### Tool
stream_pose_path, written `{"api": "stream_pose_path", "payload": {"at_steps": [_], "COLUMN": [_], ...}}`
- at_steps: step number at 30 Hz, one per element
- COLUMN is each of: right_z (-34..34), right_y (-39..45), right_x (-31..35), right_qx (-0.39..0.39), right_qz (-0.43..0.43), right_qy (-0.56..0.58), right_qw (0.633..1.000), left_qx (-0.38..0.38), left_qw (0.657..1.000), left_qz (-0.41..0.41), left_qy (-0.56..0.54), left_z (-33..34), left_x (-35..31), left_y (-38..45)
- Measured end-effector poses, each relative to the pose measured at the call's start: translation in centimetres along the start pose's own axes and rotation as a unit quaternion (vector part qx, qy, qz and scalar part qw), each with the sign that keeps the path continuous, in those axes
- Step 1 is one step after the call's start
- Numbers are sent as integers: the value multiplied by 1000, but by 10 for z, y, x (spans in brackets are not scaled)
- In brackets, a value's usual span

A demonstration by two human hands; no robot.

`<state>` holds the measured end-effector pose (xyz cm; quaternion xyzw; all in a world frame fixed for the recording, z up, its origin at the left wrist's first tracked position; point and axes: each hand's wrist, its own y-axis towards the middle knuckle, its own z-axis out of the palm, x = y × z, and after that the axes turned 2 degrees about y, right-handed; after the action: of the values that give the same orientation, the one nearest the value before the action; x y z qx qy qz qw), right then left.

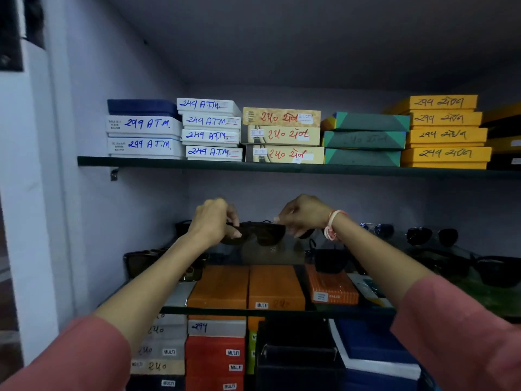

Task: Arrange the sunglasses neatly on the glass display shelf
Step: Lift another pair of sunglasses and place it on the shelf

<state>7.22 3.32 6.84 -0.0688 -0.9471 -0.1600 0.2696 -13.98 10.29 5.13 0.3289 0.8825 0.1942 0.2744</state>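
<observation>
A pair of dark brown sunglasses (pixel 260 234) hangs just above the glass display shelf (pixel 282 309), near its back. My left hand (pixel 210 221) grips its left end and my right hand (pixel 303 214) grips its right end. More dark sunglasses lie on the same glass: one pair at the front left (pixel 141 259), partly under my left forearm, one in the middle (pixel 328 259), a blue-tinted pair (pixel 377 229) and a black pair (pixel 431 236) at the back right, and another at the front right (pixel 496 270).
The upper glass shelf (pixel 169 162) carries stacks of labelled white, tan, green and yellow boxes (pixel 282 135). Orange boxes (pixel 246 286) and other stacked boxes (pixel 215 352) show through and below the display shelf. A white wall (pixel 31 193) closes the left side.
</observation>
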Motion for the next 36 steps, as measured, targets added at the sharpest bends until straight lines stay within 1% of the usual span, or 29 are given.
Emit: {"api": "stream_pose_path", "payload": {"at_steps": [2, 4, 6, 8, 10, 13, 16, 18, 19, 24, 26, 28, 29, 32, 36], "right_z": [-1, -3, -4, -5, -7, -12, -10, -6, -5, -2, -1, -3, -3, -1, 8], "right_y": [-5, -12, -17, -23, -26, -32, -34, -35, -35, -42, -44, -43, -43, -44, -47], "right_x": [1, 3, 5, 8, 14, 22, 23, 21, 20, 19, 17, 14, 13, 13, 16], "right_qx": [-14, -2, 12, -2, -50, -131, -212, -273, -295, -338, -333, -294, -269, -207, -119], "right_qz": [17, 29, 32, 27, 11, -17, -22, -9, 4, 56, 81, 116, 130, 147, 164], "right_qy": [5, 23, 40, 27, -13, -64, -107, -102, -90, -54, -53, -57, -58, -67, -109], "right_qw": [1000, 999, 999, 999, 999, 989, 971, 957, 951, 938, 938, 947, 953, 965, 973], "left_qx": [-9, -15, -21, -14, 1, 11, -39, -76, -81, -45, -60, -73, -67, -25, 30], "left_qw": [1000, 999, 998, 999, 999, 997, 994, 992, 991, 996, 996, 994, 993, 991, 988], "left_qz": [12, 23, 34, 42, 38, 12, -17, -30, -38, -61, -64, -79, -93, -128, -151], "left_qy": [-27, -41, -39, -26, -21, -76, -100, -96, -96, -50, -17, 0, 2, -9, 14], "left_z": [-1, -2, -2, -1, 0, 0, 0, 0, -1, 4, 4, 3, 3, 5, 10], "left_x": [0, -3, -5, -7, -8, -11, -15, -19, -21, -31, -33, -31, -29, -22, -19], "left_y": [-1, -4, -6, -8, -10, -11, -8, -6, -6, -8, -7, -7, -7, -6, -8]}}
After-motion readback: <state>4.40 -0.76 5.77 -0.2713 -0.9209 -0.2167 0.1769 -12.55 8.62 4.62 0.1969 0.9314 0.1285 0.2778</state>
